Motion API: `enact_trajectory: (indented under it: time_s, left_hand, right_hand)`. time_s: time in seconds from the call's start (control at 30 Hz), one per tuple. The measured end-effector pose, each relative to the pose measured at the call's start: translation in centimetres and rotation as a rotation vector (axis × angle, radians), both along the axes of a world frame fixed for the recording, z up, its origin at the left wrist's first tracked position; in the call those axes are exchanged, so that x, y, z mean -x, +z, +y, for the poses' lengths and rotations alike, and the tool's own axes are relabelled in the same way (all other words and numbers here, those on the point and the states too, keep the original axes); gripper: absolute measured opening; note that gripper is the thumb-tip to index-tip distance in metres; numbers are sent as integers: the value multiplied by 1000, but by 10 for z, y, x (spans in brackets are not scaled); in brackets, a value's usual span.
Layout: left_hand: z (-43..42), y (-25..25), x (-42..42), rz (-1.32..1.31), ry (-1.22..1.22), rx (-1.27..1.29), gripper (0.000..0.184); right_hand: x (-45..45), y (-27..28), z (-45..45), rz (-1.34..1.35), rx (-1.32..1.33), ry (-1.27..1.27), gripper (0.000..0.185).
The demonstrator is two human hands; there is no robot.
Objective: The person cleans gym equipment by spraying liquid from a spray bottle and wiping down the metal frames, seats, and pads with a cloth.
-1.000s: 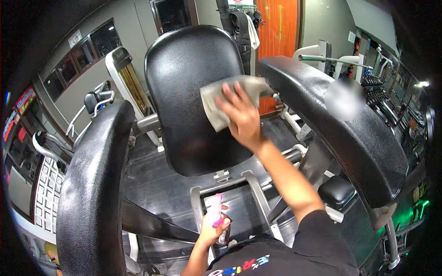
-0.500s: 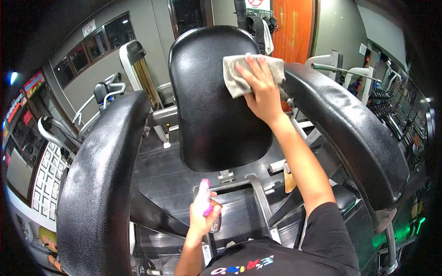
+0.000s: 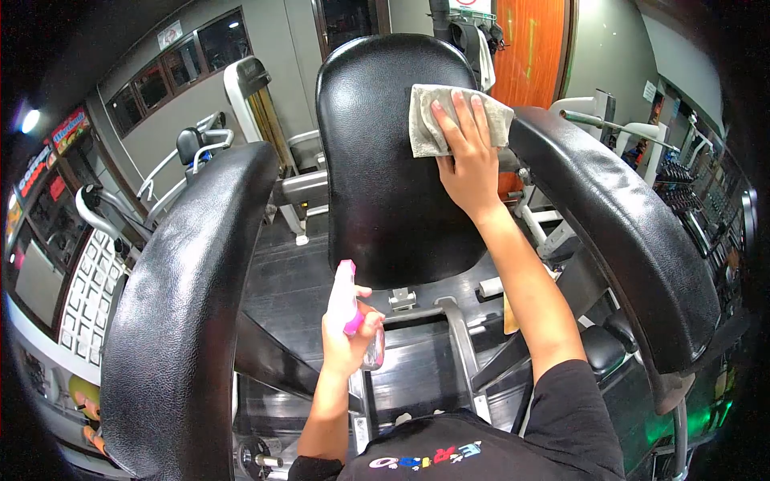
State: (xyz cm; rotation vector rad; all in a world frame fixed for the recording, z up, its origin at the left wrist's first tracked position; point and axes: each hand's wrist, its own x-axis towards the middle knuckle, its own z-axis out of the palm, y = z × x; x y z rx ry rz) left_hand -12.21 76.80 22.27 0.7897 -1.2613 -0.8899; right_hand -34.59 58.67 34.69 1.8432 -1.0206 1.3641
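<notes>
A grey cloth (image 3: 428,132) lies flat against the right edge of the black padded backrest (image 3: 385,184), part of it sticking out past the edge. My right hand (image 3: 472,164) presses on the cloth with its fingers spread over it. Below the backrest, my left hand (image 3: 346,337) is wrapped round a spray bottle (image 3: 344,297) with a white and pink trigger head. The bottle's clear lower part shows below my fingers, and its nozzle points up toward the backrest's lower edge.
Long black arm pads flank the backrest, one on the left (image 3: 188,297) and one on the right (image 3: 618,208). Beneath is a grey metal frame (image 3: 459,337) on a dark floor. Other gym machines, a dumbbell rack (image 3: 682,184) and an orange door (image 3: 529,48) stand behind.
My left hand has raised the spray bottle closer to the backrest. The cloth under my right hand has straightened a little and stays at the right edge. The view has shifted slightly.
</notes>
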Motion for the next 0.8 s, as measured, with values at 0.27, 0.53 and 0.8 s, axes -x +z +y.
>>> enact_trajectory:
  time_s: [0.27,0.53,0.8]
  left_hand:
    - [3,-6,-5,-79,-12,22,29]
    - [6,-19,-8,-19,-15,8,39]
    - [20,-37,-9,-64,-21,21,60]
  right_hand:
    - [-1,-3,0,-7,-6,0,71]
    - [-1,-3,0,-6,25,-7,68]
    - [-2,-4,1,1,43,-11,66]
